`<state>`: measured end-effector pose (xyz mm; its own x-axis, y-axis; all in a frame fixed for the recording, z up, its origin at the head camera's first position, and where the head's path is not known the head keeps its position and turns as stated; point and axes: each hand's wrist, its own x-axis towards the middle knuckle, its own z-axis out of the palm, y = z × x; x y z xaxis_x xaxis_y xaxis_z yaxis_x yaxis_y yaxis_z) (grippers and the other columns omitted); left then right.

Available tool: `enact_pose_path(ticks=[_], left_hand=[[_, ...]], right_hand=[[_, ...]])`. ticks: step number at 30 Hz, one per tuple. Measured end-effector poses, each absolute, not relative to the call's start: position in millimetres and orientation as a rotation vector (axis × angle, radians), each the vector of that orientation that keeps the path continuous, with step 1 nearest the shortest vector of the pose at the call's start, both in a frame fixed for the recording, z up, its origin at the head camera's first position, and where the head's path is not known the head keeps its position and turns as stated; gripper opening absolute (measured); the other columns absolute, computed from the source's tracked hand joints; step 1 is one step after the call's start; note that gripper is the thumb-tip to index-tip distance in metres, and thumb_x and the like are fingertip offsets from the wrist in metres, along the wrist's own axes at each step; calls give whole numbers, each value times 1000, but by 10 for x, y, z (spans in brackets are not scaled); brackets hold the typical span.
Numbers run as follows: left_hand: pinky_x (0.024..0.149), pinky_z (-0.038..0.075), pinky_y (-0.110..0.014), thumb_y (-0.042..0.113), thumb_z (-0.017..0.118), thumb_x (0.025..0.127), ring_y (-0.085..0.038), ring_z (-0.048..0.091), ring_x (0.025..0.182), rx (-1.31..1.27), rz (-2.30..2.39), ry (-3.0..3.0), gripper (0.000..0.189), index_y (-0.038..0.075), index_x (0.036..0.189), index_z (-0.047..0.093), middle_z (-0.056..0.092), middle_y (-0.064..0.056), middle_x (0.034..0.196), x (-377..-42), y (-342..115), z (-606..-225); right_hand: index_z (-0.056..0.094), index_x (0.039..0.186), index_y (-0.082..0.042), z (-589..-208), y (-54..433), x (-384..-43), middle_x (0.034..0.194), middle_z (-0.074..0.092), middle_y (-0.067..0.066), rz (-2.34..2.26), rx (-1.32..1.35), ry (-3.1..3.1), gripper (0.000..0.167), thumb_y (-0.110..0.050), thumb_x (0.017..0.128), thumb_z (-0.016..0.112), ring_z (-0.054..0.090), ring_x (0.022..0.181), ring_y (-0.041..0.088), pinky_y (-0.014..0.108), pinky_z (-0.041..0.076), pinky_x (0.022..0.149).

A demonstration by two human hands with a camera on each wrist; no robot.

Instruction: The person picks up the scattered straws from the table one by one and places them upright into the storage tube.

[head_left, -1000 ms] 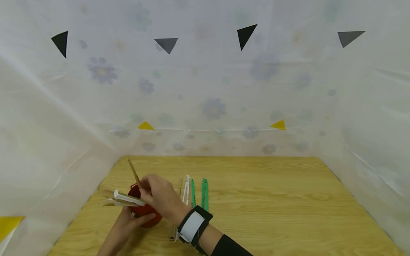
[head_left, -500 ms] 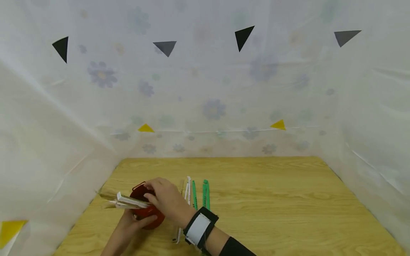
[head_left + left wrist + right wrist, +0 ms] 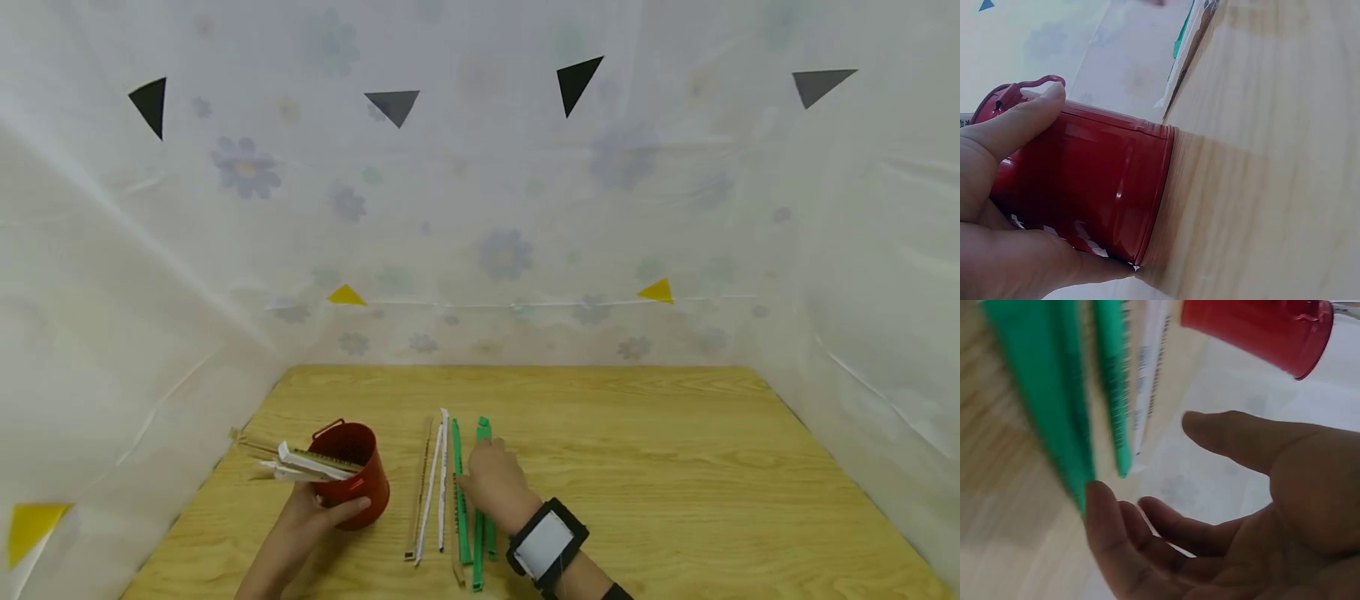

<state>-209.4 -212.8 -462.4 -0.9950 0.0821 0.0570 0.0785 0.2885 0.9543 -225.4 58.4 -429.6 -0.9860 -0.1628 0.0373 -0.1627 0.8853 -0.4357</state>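
Note:
My left hand (image 3: pixel 306 518) grips a small red metal bucket (image 3: pixel 377 493) at the left, thumb on its near side and fingers under it. The bucket (image 3: pixel 1094 181) leans left, its base edge right at the wooden table. White and brown slim sticks (image 3: pixel 309 467) poke out of its mouth to the left. My right hand (image 3: pixel 498 483) is over long green wrapped sticks (image 3: pixel 462 533) on the table. In the right wrist view its thumb stands well apart from the fingers, and one fingertip is right at a green wrapped stick (image 3: pixel 1041 394).
Left of the green sticks lie a white stick (image 3: pixel 442 500) and a brown stick (image 3: pixel 415 508), lengthwise on the wooden table (image 3: pixel 675 483). White flowered sheeting (image 3: pixel 502 192) walls the table at the back and sides.
My right hand let go of a brown stick at the bucket, then moved right to the green sticks. My left hand still holds the bucket, whose mouth is now uncovered.

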Motion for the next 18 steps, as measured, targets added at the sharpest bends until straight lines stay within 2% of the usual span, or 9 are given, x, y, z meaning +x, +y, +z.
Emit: enact_pose_path(ticks=[3,7,9,12,15,18], left_hand=[[98,34,-9,15,87,80,-7,45,132,143,1865,2516,94,13,155,30,46,-11,152,-2099,-2120,-4635],[97,35,-9,14,87,80,7,46,121,130,1875,2493,94,14,154,29,46,-11,152,-2096,-2128,-4628],[97,36,-10,14,87,81,8,47,120,131,1878,2488,94,14,155,29,46,-11,152,-2098,-2132,-4627],[97,38,-11,13,87,81,2,47,124,137,1883,2489,94,14,155,28,46,-11,151,-2098,-2125,-4621],[97,39,-13,13,87,81,-4,47,127,132,1882,2491,94,13,155,29,46,-11,151,-2099,-2124,-4616],[97,39,-13,14,86,82,-4,48,126,115,1880,2477,93,13,155,29,46,-11,151,-2095,-2124,-4612]], right_hand=[[64,82,7,-4390,690,-2240,81,61,17,-669,-211,3024,28,-15,88,79,60,69,28,37,52,58],[56,63,-5,-4481,748,-2233,61,50,3,-685,-182,2989,32,-7,83,80,47,51,16,27,39,45],[53,60,-7,-4512,768,-2233,59,47,2,-689,-186,2991,34,-2,81,78,43,49,14,25,35,44],[52,60,-8,-4549,807,-2240,57,47,0,-718,-192,3008,32,1,78,77,43,47,13,24,35,44],[53,60,-8,-4573,843,-2253,54,48,-1,-767,-186,3005,32,-1,76,80,44,45,11,23,37,43],[53,59,-8,-4577,874,-2264,50,47,-3,-820,-166,2978,34,-4,76,82,45,41,9,23,38,42]])
